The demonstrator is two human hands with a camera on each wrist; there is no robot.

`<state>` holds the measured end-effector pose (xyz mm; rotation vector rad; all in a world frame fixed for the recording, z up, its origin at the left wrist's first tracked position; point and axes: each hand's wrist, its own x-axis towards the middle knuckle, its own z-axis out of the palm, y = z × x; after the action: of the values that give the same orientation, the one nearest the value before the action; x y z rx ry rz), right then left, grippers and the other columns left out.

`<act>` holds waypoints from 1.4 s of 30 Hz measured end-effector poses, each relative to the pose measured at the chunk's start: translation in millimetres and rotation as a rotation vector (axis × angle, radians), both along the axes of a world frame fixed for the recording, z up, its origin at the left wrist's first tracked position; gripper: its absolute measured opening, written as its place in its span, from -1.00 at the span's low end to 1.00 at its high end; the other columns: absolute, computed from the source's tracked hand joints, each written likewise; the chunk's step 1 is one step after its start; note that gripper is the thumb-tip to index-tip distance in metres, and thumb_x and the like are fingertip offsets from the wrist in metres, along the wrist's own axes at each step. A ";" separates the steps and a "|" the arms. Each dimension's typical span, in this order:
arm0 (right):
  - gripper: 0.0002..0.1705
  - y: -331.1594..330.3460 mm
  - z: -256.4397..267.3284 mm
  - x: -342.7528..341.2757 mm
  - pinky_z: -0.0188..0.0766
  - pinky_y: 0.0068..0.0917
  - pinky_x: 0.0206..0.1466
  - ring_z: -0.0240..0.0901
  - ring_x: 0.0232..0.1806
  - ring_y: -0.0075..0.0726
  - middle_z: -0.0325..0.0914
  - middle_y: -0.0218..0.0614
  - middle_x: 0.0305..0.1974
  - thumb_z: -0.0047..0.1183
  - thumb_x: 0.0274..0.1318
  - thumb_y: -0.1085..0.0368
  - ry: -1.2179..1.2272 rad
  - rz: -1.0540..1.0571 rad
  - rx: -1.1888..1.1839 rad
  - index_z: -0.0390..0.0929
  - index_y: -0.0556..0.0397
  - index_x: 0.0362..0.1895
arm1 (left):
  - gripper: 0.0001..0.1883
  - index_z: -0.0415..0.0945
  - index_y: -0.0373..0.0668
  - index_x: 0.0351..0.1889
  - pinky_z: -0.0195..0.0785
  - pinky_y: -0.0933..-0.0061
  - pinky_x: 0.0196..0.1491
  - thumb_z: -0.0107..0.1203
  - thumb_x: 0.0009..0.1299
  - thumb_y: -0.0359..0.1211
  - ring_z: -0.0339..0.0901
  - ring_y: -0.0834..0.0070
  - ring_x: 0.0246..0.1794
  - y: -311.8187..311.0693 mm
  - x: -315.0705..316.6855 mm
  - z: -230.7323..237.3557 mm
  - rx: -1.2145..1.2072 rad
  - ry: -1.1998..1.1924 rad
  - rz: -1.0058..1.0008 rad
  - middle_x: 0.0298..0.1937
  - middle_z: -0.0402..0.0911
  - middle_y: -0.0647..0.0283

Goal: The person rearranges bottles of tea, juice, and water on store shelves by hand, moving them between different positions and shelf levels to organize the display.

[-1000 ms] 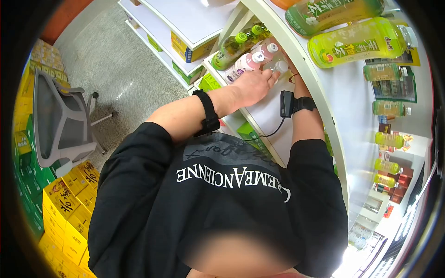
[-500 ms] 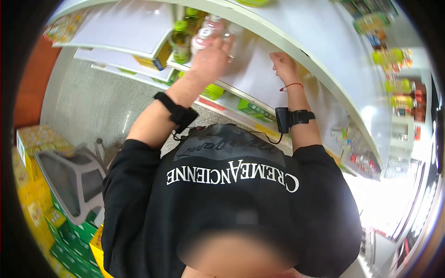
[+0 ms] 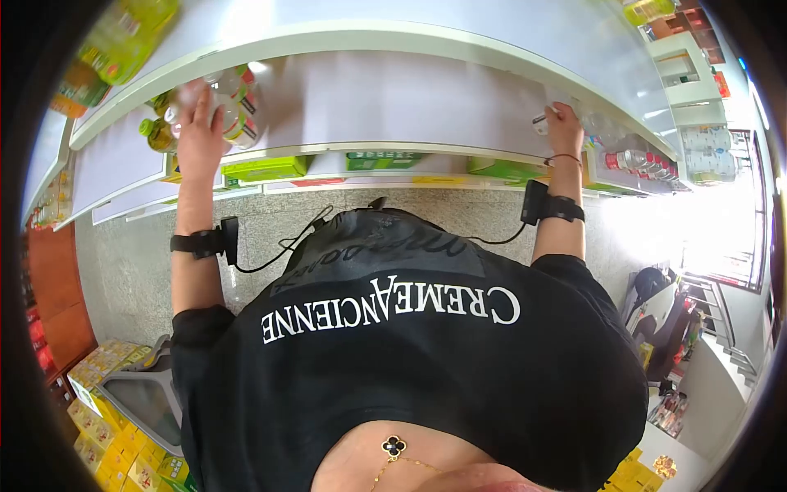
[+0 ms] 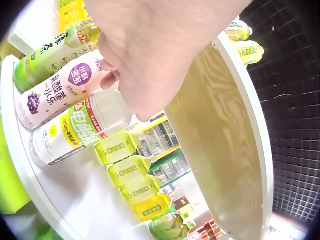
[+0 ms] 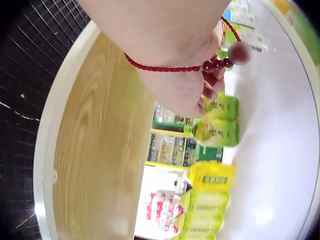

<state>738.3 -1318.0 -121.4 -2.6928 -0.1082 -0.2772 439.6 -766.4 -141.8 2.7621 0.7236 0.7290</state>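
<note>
My left hand (image 3: 201,139) reaches over the front of a shelf (image 3: 377,107) at the left of the head view. In the left wrist view its thumb and curled fingers hold the top of an electrolyte drink bottle (image 4: 75,130); the cap is hidden under the palm. A pink lactic drink bottle (image 4: 57,90) stands right beside it, then a green tea bottle (image 4: 47,60). Far along the same shelf, my right hand (image 3: 566,129) curls its fingers round the top of a clear drink bottle (image 3: 540,123) with a white label. The hand hides its upper part.
More clear bottles with red caps (image 3: 643,160) stand on the shelf at the right. An upper shelf board (image 3: 393,37) overhangs both hands. Green cartons (image 3: 381,160) sit on the level below. A grey chair (image 3: 147,402) and yellow boxes stand behind at left.
The head view has swung to the right. My left hand stays by the pink and clear bottles. My right hand, free half a second ago, has moved right to the bottles there.
</note>
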 end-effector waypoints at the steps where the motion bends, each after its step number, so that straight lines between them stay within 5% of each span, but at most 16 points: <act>1: -0.54 -24.6 -0.1 9.8 0.44 -0.22 -0.01 0.55 -0.12 -0.08 0.63 -0.19 -0.22 0.14 -0.01 -0.02 0.003 -0.028 -0.023 0.57 -0.11 -0.03 | -0.51 0.33 0.10 0.29 0.44 0.12 -0.17 0.04 0.38 -0.16 0.53 0.02 -0.12 -1.7 2.1 1.1 0.004 0.005 -0.001 0.00 0.46 0.00; 6: -0.45 -105.8 4.1 51.9 0.39 -0.15 0.05 0.48 -0.02 -0.01 0.55 -0.16 -0.11 0.12 0.01 -0.04 -0.087 -0.021 -0.135 0.49 -0.10 0.08 | -0.53 0.36 0.19 0.28 0.40 0.08 -0.02 0.01 0.38 -0.12 0.49 -0.05 -0.03 17.3 11.9 -9.0 0.152 0.089 0.137 0.05 0.45 -0.12; 11: -0.31 -117.0 14.2 79.5 0.39 -0.08 0.05 0.48 -0.03 0.09 0.57 -0.04 -0.12 0.08 0.02 -0.17 0.097 0.048 -0.118 0.44 0.02 0.13 | -0.37 0.22 0.07 0.37 0.38 0.06 0.05 0.06 0.33 -0.07 0.43 -0.08 0.07 -15.5 18.4 0.1 0.202 0.166 0.303 0.16 0.39 -0.11; 14: -0.25 -109.3 13.3 88.2 0.37 -0.07 0.09 0.45 0.02 0.19 0.54 0.07 -0.05 0.04 0.03 -0.24 0.003 0.134 -0.216 0.43 0.08 0.14 | -0.30 0.15 0.02 0.40 0.36 0.04 0.09 0.09 0.30 -0.06 0.40 -0.12 0.10 -39.4 21.2 1.0 0.208 0.122 0.338 0.21 0.33 -0.09; 19: -0.24 -117.6 -26.6 129.5 0.30 -0.11 0.20 0.36 0.14 0.19 0.45 0.13 0.07 0.08 0.01 -0.22 -0.168 0.284 -0.327 0.42 0.07 0.15 | -0.21 0.06 -0.15 0.39 0.34 0.05 0.14 0.15 0.26 -0.10 0.39 -0.09 0.14 -45.1 8.6 4.8 0.164 0.072 0.337 0.23 0.31 -0.10; 20: -0.23 -146.4 -69.3 177.1 0.28 -0.12 0.22 0.34 0.15 0.21 0.42 0.16 0.10 0.09 0.01 -0.19 -0.309 0.427 -0.478 0.40 0.12 0.15 | -0.21 0.04 -0.16 0.39 0.35 0.07 0.13 0.15 0.26 -0.11 0.38 -0.08 0.16 -51.1 4.6 8.7 0.097 0.127 0.374 0.23 0.30 -0.12; 21: -0.28 -117.4 -33.9 142.1 0.32 -0.17 0.18 0.39 0.13 0.13 0.44 0.12 0.09 0.13 0.01 -0.13 -0.187 0.296 -0.332 0.42 0.13 0.14 | -0.23 0.06 -0.13 0.38 0.36 0.08 0.12 0.14 0.26 -0.11 0.40 -0.07 0.15 -62.8 0.2 14.6 0.092 0.141 0.408 0.21 0.32 -0.14; 23: -0.32 -101.1 -17.4 126.3 0.27 -0.15 0.21 0.37 0.13 0.17 0.46 0.09 0.09 0.17 -0.05 -0.10 -0.152 0.362 -0.142 0.50 0.13 0.06 | -0.24 0.04 -0.04 0.40 0.36 0.07 0.12 0.11 0.27 -0.13 0.41 -0.10 0.12 -75.8 -5.2 29.6 0.045 0.164 0.436 0.20 0.32 -0.20; 27: -0.35 -63.2 -8.9 112.0 0.26 -0.17 0.22 0.37 0.14 0.15 0.49 0.07 0.05 0.18 -0.07 -0.05 -0.067 0.432 -0.121 0.51 0.13 0.05 | -0.28 0.12 -0.05 0.38 0.37 0.09 0.10 0.10 0.27 -0.13 0.45 -0.06 0.09 -83.4 -13.3 33.9 0.001 0.139 0.410 0.17 0.35 -0.18; 30: -0.36 -26.0 -14.8 108.3 0.33 -0.32 0.16 0.46 0.10 -0.04 0.53 0.00 0.03 0.18 -0.01 0.04 -0.180 0.501 -0.185 0.46 0.18 0.09 | -0.31 0.15 -0.11 0.36 0.38 0.10 0.09 0.09 0.28 -0.15 0.46 -0.04 0.08 -83.4 -16.3 27.8 -0.008 0.149 0.378 0.15 0.37 -0.14; 35: -0.38 90.3 6.4 68.2 0.27 -0.34 0.20 0.43 0.10 -0.08 0.52 -0.07 0.05 0.20 0.00 0.07 0.128 0.674 0.077 0.46 0.20 0.10 | -0.32 0.14 -0.10 0.36 0.39 0.12 0.07 0.10 0.29 -0.16 0.46 -0.03 0.06 -77.8 -21.8 34.7 -0.032 0.119 0.306 0.13 0.37 -0.10; 38: -0.32 167.6 5.5 44.9 0.15 -0.31 0.30 0.29 0.26 -0.07 0.41 -0.13 0.21 0.09 0.07 -0.13 0.187 0.749 0.060 0.46 0.05 0.15 | -0.34 0.15 -0.10 0.34 0.40 0.14 0.05 0.12 0.29 -0.21 0.47 -0.01 0.03 -68.1 -24.9 32.0 -0.016 0.058 0.247 0.11 0.37 -0.07; 42: -0.38 274.1 -13.0 33.0 0.14 -0.28 0.32 0.25 0.29 -0.05 0.37 -0.11 0.23 0.04 0.14 -0.08 0.078 0.936 -0.023 0.43 0.00 0.19 | -0.33 0.17 -0.10 0.34 0.39 0.16 0.02 0.15 0.26 -0.28 0.48 0.05 0.00 -62.1 -30.0 29.5 -0.058 0.044 0.177 0.03 0.40 -0.03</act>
<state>771.3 -1043.9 -134.5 -2.3534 -1.2831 0.1223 409.6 -828.5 -112.3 2.6943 0.9925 0.6701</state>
